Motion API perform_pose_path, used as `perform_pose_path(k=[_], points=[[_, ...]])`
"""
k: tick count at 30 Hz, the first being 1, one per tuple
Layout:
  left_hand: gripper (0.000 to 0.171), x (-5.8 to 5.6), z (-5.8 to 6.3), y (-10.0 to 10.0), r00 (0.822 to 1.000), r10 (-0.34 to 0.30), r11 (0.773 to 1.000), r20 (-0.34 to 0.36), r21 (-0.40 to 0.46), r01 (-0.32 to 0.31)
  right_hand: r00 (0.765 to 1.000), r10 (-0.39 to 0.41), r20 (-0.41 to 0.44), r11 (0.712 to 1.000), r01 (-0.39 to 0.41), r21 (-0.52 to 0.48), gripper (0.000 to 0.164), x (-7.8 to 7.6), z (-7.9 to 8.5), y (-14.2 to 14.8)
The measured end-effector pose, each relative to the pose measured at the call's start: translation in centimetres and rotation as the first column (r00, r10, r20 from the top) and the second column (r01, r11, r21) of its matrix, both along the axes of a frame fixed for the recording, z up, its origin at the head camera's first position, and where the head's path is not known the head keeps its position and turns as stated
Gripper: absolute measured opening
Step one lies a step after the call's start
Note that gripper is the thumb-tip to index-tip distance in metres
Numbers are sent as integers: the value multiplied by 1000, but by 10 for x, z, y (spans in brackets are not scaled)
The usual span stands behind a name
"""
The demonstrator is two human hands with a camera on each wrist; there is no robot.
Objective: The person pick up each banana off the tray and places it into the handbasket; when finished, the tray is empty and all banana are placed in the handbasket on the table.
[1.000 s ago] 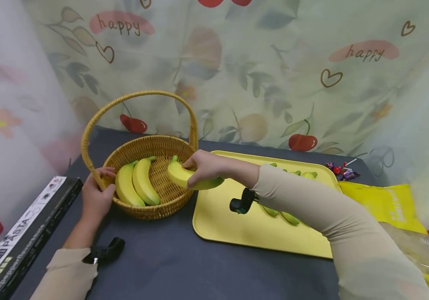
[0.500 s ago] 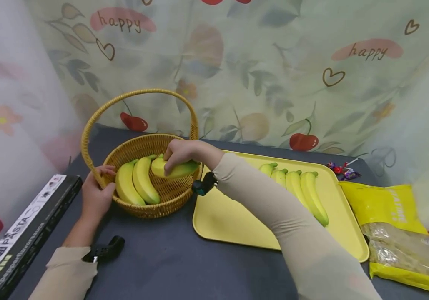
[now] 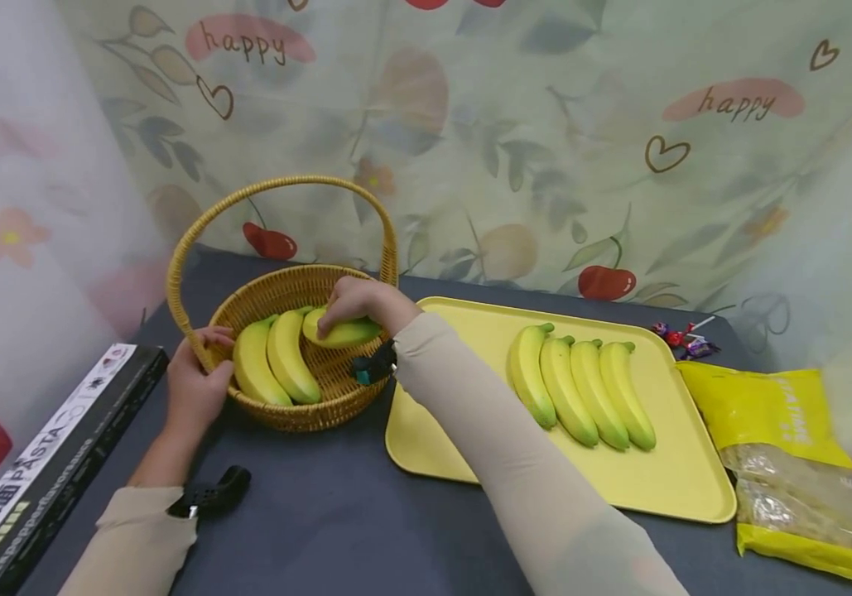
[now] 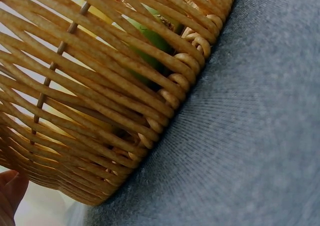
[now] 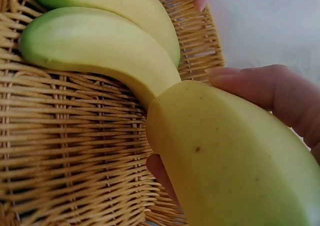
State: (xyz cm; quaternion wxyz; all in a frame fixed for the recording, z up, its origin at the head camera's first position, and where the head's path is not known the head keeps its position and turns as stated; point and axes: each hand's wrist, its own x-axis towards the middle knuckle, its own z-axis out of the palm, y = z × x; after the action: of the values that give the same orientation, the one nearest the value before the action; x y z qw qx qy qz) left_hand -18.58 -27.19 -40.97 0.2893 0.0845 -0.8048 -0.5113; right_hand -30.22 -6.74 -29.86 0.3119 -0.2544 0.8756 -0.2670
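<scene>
A wicker basket [image 3: 344,401] with a tall arched handle stands at the left of the table. My left hand [image 3: 198,385] grips its left rim at the foot of the handle; in the left wrist view the woven wall [image 4: 95,81] fills much of the picture. Two yellow bananas with green ends, one banana [image 3: 257,364] beside another banana [image 3: 293,360], lie inside. My right hand [image 3: 366,300] holds a third banana [image 3: 344,333] between thumb and fingers, inside the basket's right half. In the right wrist view this held banana [image 5: 225,151] overlaps the end of a lying one.
On a yellow tray [image 3: 440,447] to the right, several bananas [image 3: 582,389] lie side by side. A yellow bag [image 3: 791,472] and some wrapped lollipops [image 3: 686,338] are at the far right. A long black pasta box [image 3: 60,463] lies along the left edge. A printed curtain [image 3: 470,149] hangs behind.
My right hand has carried its banana leftward from the basket's right rim to inside it, near the two others. The bananas on the tray came into full view. My left hand stays at the rim.
</scene>
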Motion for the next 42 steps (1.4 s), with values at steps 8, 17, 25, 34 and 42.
perform_pose_path(k=[8, 17, 25, 34, 42], points=[[22, -2, -1, 0, 1000, 5, 1000, 23, 18, -6, 996, -89, 21, 995, 90, -38, 44, -1, -12, -6], [21, 2, 1, 0, 1000, -2, 1000, 30, 15, 2, 996, -93, -15, 996, 93, -16, 47, 4, -29, -17], [21, 3, 3, 2, 999, -7, 1000, 32, 18, 6, 993, -103, 50, 995, 103, -16, 52, 6, -28, -17], [22, 1, 3, 2, 1000, -10, 999, 29, 42, 8, 960, -145, 237, 982, 170, -88, 46, 9, -28, -14], [22, 0, 3, 3, 1000, -3, 999, 23, 41, 3, 956, -150, 252, 982, 174, -72, 50, 6, -35, -13]])
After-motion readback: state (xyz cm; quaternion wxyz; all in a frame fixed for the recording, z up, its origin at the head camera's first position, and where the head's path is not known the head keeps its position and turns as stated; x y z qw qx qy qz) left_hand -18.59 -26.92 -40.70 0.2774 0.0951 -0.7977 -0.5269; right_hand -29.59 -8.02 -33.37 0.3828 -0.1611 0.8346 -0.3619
